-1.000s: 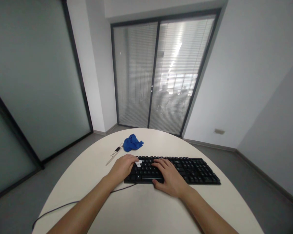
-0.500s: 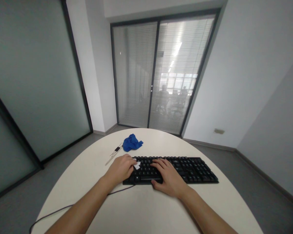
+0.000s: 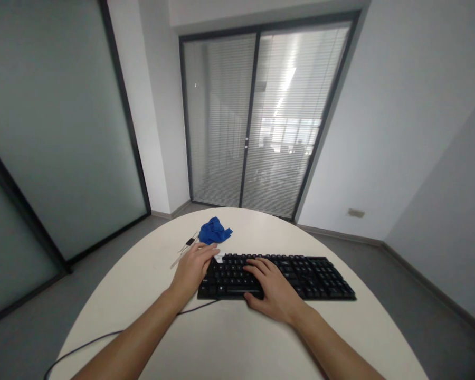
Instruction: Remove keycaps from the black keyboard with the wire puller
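Observation:
A black keyboard [image 3: 316, 277] lies across the table. At its far left corner, my left hand [image 3: 193, 266] presses a small white tissue [image 3: 219, 258] onto the keys with its fingertips. Part of the tissue is hidden under the fingers. My right hand [image 3: 272, 290] rests on the middle of the keyboard with its fingers apart and its thumb at the front edge, holding nothing.
A crumpled blue cloth [image 3: 214, 231] lies behind the keyboard. Next to it is a thin tool with a black clip-like part [image 3: 190, 241], partly behind my left hand. A cable [image 3: 87, 345] runs off the left of the round table [image 3: 237, 343].
My left hand has slid away from me with the tissue, toward the keyboard's far left corner. The right hand stays where it was.

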A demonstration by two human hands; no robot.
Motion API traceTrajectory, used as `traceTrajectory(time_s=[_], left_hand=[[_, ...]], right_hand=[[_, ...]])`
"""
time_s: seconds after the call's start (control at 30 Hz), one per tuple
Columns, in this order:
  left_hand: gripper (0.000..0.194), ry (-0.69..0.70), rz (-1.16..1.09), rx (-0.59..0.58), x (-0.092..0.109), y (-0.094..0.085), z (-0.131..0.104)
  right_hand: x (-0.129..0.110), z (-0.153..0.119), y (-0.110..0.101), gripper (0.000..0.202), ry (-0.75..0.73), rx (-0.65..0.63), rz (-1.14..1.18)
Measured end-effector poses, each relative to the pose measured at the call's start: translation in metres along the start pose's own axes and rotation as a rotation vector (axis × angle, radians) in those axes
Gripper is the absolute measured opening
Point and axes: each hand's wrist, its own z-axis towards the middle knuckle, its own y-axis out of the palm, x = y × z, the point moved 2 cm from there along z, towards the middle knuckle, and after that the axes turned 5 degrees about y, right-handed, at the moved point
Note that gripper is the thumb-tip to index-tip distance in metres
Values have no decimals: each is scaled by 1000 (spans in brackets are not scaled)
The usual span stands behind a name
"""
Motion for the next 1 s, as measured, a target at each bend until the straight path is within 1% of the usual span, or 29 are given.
traceTrajectory(time_s=[0.07, 0.17, 0.3, 0.37, 0.57, 1.0], left_hand=[[30, -15, -44, 3, 0, 5, 3], [30, -10, -91, -23, 4, 14, 8], [32, -33, -81, -148, 10, 22, 12], [32, -46, -51, -199, 14, 21, 12], [34, -45, 24, -258, 21, 10, 9], [31, -41, 34, -315, 24, 0, 6]], right_hand=[[-1, 0, 0, 57, 2, 3, 7], [-5, 0, 0, 58, 3, 13, 14], [-11, -1, -2, 59, -15, 3, 30], [-12, -1, -2, 59, -17, 0, 37], [-12, 0, -4, 59, -8, 7, 51], [-11, 1, 1, 55, 7, 43, 52]])
